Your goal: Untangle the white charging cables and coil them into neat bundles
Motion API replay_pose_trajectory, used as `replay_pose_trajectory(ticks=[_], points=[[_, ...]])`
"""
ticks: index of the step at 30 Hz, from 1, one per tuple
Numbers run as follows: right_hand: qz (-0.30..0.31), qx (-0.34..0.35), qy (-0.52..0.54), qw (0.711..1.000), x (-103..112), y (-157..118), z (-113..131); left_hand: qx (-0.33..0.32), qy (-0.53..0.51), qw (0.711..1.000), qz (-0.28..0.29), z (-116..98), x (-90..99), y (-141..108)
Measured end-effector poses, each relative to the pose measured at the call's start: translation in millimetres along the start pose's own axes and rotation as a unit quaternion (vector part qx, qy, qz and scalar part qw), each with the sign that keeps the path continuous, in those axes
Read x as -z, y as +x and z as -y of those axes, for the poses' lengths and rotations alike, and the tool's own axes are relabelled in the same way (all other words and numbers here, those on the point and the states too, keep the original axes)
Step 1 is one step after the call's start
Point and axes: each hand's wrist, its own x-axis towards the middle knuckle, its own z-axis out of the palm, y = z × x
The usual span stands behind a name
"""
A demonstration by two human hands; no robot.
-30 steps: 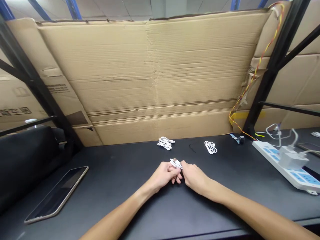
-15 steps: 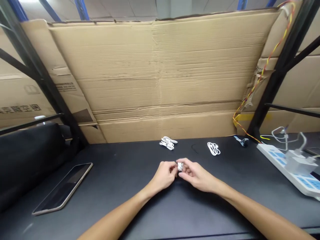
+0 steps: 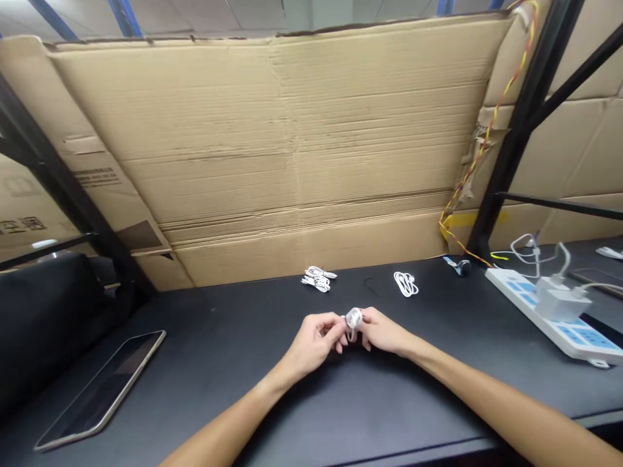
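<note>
A small coiled white cable (image 3: 354,317) is held up between my two hands, above the black tabletop. My left hand (image 3: 314,342) pinches its left side, thumb against fingers, where a bit of something dark shows. My right hand (image 3: 387,332) has its fingers closed on the right side of the coil. Part of the cable is hidden by the fingers. Beyond the hands lie a bundle of white cable (image 3: 318,279) with dark ties, and another coiled white cable (image 3: 405,284) to the right. Between these two rests a thin black strand (image 3: 370,283).
A phone or tablet (image 3: 102,389) lies at the left, by a black bag-like object (image 3: 48,311). On the right is a white power strip (image 3: 525,305) with plugged-in adapters. A small dark item with a light-blue strap (image 3: 457,265) sits near the cardboard wall (image 3: 302,155).
My view has turned slightly right. The coil has turned so that its rounded end shows, and my right hand's fingers, earlier spread around it, have closed on it.
</note>
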Motion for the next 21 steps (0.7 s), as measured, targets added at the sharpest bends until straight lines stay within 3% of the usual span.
replay_pose_trajectory(ticks=[3,5,8,10,12,15,18,21], points=[[0.058,0.003,0.006,0.998,-3.9,-5.6,9.2,-0.011,0.052,0.997,-0.052,0.7,5.5,0.6],[0.069,0.012,0.015,0.997,-6.6,-10.0,17.0,-0.017,0.103,0.993,-0.053,2.6,7.5,-0.5],[-0.001,0.071,-0.001,0.997,-6.7,-13.1,24.8,-0.020,0.148,0.989,-0.020,4.2,6.4,-3.3],[-0.059,0.120,-0.057,0.989,-3.8,-12.7,25.9,-0.008,0.134,0.991,0.011,2.9,3.8,-4.9],[-0.070,0.140,-0.115,0.981,-0.5,-11.4,24.0,0.006,0.094,0.995,0.038,0.3,1.2,-5.6],[-0.013,0.080,-0.105,0.991,-0.2,-9.2,17.8,0.010,0.046,0.998,0.037,-3.1,-0.1,-4.8],[0.036,-0.009,0.004,0.999,-5.3,-8.0,12.4,-0.002,0.052,0.999,0.001,-3.7,1.3,-3.7],[0.075,-0.053,0.101,0.991,-8.8,-8.5,11.0,-0.021,0.112,0.992,-0.045,-2.9,3.6,-4.0]])
